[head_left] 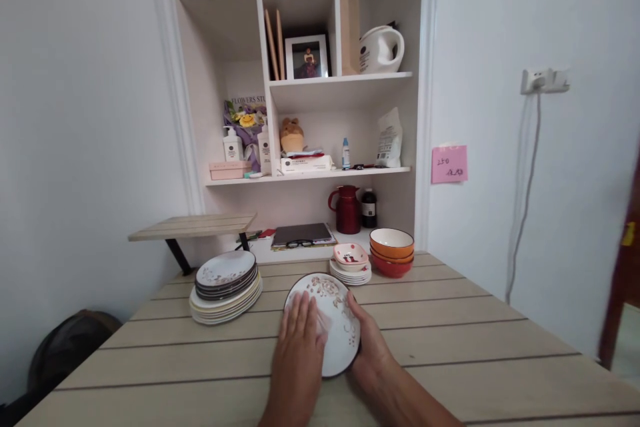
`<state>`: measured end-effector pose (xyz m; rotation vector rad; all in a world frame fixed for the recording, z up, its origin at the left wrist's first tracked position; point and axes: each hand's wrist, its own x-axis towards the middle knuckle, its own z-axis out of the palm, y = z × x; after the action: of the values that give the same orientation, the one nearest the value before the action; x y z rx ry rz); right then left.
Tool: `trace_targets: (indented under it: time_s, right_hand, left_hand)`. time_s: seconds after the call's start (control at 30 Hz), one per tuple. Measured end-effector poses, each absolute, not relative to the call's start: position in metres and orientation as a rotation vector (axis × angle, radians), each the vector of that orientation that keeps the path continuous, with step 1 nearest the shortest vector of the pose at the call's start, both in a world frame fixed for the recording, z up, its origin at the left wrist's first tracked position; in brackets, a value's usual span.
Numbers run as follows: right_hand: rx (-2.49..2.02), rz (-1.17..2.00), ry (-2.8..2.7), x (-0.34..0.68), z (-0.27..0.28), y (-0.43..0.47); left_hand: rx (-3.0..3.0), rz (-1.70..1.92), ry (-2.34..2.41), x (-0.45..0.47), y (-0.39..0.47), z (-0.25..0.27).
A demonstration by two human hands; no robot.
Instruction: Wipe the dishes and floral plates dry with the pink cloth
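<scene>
In the head view a white plate (340, 313) with a dark rim and brown flower pattern is held tilted over the front middle of the table. My right hand (373, 350) grips its right edge, thumb on the upper face and the other fingers behind. Across the plate's left part lies my left hand (299, 337), fingers together and nearly flat, pressing a thin whitish tissue (325, 324) against the surface. Most of the tissue is hidden under the palm.
Left of the plate stands a stack of plates (225, 290). Behind it are small patterned bowls (351, 255) on small plates (353, 275), beside orange and red bowls (392, 253). A raised wooden shelf (193, 225) and a red jug (347, 210) stand farther back.
</scene>
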<state>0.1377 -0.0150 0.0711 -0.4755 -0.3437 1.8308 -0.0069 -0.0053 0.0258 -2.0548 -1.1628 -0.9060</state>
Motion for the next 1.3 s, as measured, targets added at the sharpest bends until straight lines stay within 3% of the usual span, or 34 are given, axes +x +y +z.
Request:
trace_targets:
  time_s: [0.23,0.47,0.97,1.3]
  right_hand:
    - [-0.417,1.857,-0.317,0.146,0.073,-0.010]
    - [-0.387,1.755,-0.299,0.154,0.081,-0.009]
    - [-0.646,1.864,-0.352,0.143,0.081,-0.020]
    - [-0.519,1.920,-0.410,0.125,0.071,-0.025]
  left_hand:
    - [-2.270,-0.939,-1.000,-0.008,-0.023,0.040]
    - [-2.127,-1.152,-1.053,-0.011,-0.016,0.039]
    - [-2.274,-1.030,-0.643,-0.001,-0.020,0.040]
    - [-1.920,-0.981,-1.152,-0.019,-0.011,0.046]
